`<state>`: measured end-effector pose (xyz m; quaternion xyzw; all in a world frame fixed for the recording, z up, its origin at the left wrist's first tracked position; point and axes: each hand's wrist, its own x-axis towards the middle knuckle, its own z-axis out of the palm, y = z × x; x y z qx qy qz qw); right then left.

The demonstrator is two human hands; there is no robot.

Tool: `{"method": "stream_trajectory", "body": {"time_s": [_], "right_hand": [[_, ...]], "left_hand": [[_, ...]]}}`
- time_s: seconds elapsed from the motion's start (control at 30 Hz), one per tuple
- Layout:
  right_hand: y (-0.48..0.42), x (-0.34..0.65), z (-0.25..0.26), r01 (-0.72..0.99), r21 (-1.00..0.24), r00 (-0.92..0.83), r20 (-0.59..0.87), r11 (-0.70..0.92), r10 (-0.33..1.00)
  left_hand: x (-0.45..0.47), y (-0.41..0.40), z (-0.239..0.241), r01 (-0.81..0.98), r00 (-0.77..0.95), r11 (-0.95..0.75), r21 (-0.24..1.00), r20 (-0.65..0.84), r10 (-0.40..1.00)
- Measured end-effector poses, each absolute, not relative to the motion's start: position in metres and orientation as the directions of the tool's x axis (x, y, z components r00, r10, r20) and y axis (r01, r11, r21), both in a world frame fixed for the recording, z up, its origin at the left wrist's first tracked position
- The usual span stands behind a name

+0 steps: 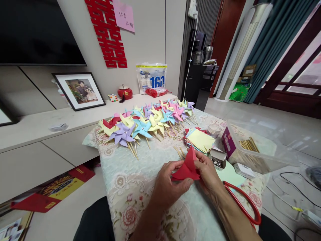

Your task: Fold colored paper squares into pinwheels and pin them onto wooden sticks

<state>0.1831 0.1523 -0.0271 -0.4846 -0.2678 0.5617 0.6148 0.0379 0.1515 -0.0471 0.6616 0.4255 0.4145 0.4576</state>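
One red paper (pixel 187 170), with a raised pointed corner, is held over the near half of a flowered tablecloth (pixel 131 197). The left hand (pixel 167 182) grips its left side, thumb along the lower edge in front and fingers partly behind; the right hand (pixel 206 169) pinches its right side, though some of its fingertips are hidden. Just beyond the red paper, a few thin sticks (pixel 179 152) lie on the cloth. Beyond it and slightly to its right sits a stack of cut coloured sheets (pixel 200 140), pale yellow on top. To the right of the red paper stands a small open box (pixel 217 154) of shiny metal pieces, and farther right lie a pale green sheet (pixel 232 176) and a small white box (pixel 244 170). Well to its right, a clear plastic bin (pixel 265 164) holds a bundle of wooden sticks (pixel 249 144). A red looped handle (pixel 256 214) lies to its right and on its near side. Well beyond the red paper, mostly to its left, many pinwheels (pixel 142 128) in purple, blue, yellow, pink and red are crowded together. Farther beyond it, a white cabinet (pixel 110 109) carries a framed photograph (pixel 81 90), a red pot (pixel 125 93) and a large printed bag (pixel 151 78).
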Motion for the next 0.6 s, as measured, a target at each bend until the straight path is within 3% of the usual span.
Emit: {"method": "stream_trajectory", "body": {"time_s": [0.1,0.2,0.4,0.6], "right_hand": [[0.152,0.183,-0.028,-0.403,-0.911,0.232,-0.195,-0.089,0.953],[0.152,0.184,-0.027,-0.359,-0.927,0.223,-0.197,-0.107,0.955],[0.148,0.182,-0.025,-0.395,-0.904,0.133,-0.231,-0.163,0.964],[0.143,0.179,-0.024,-0.442,-0.88,-0.086,-0.153,-0.176,0.984]], "left_hand": [[0.04,0.15,-0.045,0.299,0.28,-0.249,0.921,0.165,0.946],[0.04,0.151,-0.046,0.288,0.24,-0.212,0.934,0.143,0.96],[0.039,0.156,-0.055,-0.135,0.259,0.107,0.985,-0.07,0.963],[0.04,0.156,-0.056,-0.329,0.189,0.251,0.91,-0.197,0.962]]}}
